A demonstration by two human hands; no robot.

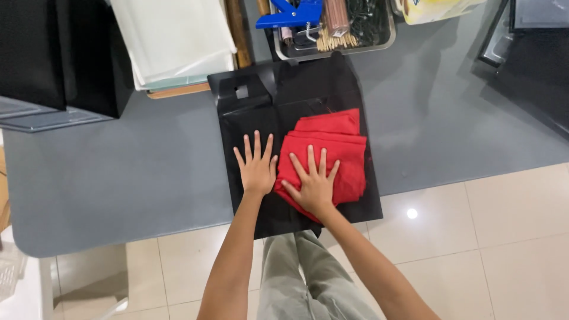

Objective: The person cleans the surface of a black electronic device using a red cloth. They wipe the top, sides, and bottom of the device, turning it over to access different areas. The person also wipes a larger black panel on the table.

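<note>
Both hands press flat, fingers spread, gripping nothing: the left hand [256, 167] on a black bag [249, 118], the right hand [313, 185] on a folded red cloth [341, 151] lying atop it. Even palm pressure would keep folds crisp. The bag overhangs the grey desk [118, 178] edge; open room lies left and right.

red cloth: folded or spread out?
Folded. The red cloth lies as a compact stack with layered edges on the black bag, under the right hand.
</note>
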